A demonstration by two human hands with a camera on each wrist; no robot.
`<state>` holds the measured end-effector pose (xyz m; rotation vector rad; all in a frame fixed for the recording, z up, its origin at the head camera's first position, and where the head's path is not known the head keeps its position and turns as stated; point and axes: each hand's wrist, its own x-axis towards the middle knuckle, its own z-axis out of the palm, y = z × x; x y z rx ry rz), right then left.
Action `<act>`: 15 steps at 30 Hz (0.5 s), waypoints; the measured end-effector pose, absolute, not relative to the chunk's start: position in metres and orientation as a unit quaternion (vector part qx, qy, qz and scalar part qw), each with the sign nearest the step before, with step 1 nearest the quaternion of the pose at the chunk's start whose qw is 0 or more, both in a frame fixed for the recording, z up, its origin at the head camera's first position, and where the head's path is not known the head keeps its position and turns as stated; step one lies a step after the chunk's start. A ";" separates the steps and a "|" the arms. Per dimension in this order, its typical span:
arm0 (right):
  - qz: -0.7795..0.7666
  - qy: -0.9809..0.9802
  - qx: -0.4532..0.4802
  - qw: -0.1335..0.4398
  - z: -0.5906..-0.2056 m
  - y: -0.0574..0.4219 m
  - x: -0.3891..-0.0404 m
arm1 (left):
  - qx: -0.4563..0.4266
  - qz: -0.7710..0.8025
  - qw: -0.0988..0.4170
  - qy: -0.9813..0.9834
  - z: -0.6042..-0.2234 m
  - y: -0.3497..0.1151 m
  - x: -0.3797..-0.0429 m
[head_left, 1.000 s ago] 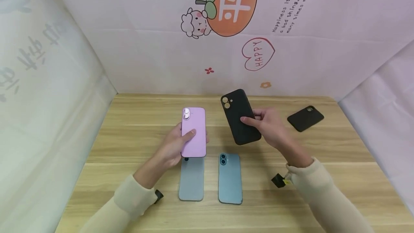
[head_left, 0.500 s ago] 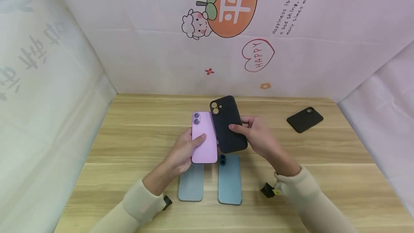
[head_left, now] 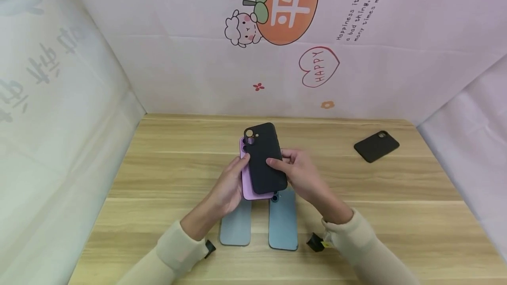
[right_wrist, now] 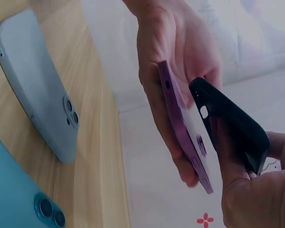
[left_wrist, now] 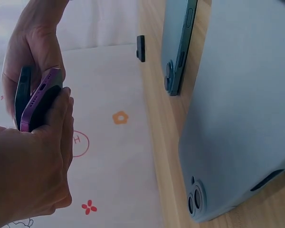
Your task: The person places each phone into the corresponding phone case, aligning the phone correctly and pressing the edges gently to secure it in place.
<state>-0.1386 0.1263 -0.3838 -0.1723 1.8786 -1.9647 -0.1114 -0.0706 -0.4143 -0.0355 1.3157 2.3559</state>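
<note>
Phone (head_left: 247,184), lilac, rectangular and round-cornered, is hanging in the air over the middle of the pale wood-grain surface (head_left: 178,166). The left hand (head_left: 229,186) is gripping it along its left side, the thumb lying on top. The right hand (head_left: 303,177) is pinching a thin, dull black phone case (head_left: 261,151) with round lens holes, its thumb pressing on the back. The case is overlapping the phone from above, while the right wrist view is showing a gap between the two, with the case slanting differently from the phone.

Its holes are sitting nearer the surface's far edge and right edge than the phone's lenses, so pushing the pair together like this could be leaving a rim across the camera or catching a corner. The left thumb is lying right beside the case's edge and could be getting trapped; whether it is touching cannot be told. A loosening left grip could be dropping the lilac phone onto the flat pale grey-blue phone (head_left: 235,228) or the teal-blue phone (head_left: 283,228), both lying toward the near edge. A smaller-looking black case (head_left: 374,147) is lying near the far right corner.
</note>
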 end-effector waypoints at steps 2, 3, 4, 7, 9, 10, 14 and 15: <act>-0.708 0.672 -0.061 0.209 -0.385 0.123 -0.137 | -0.009 0.853 0.220 0.473 -0.414 -0.070 -0.111; -0.710 0.670 -0.061 0.208 -0.386 0.122 -0.137 | -0.008 0.852 0.220 0.474 -0.415 -0.070 -0.111; -0.711 0.668 -0.062 0.208 -0.386 0.120 -0.137 | -0.006 0.852 0.220 0.475 -0.415 -0.070 -0.111; -0.714 0.666 -0.060 0.209 -0.390 0.116 -0.136 | -0.004 0.850 0.223 0.478 -0.415 -0.070 -0.111; -0.713 0.666 -0.058 0.211 -0.392 0.114 -0.135 | -0.008 0.848 0.225 0.480 -0.415 -0.069 -0.111; -0.711 0.668 -0.057 0.212 -0.393 0.113 -0.135 | -0.012 0.847 0.227 0.480 -0.415 -0.069 -0.111; -0.701 0.680 -0.053 0.206 -0.397 0.110 -0.133 | -0.021 0.846 0.232 0.479 -0.416 -0.068 -0.110; -0.698 0.684 -0.053 0.204 -0.397 0.110 -0.132 | -0.023 0.846 0.234 0.478 -0.417 -0.068 -0.110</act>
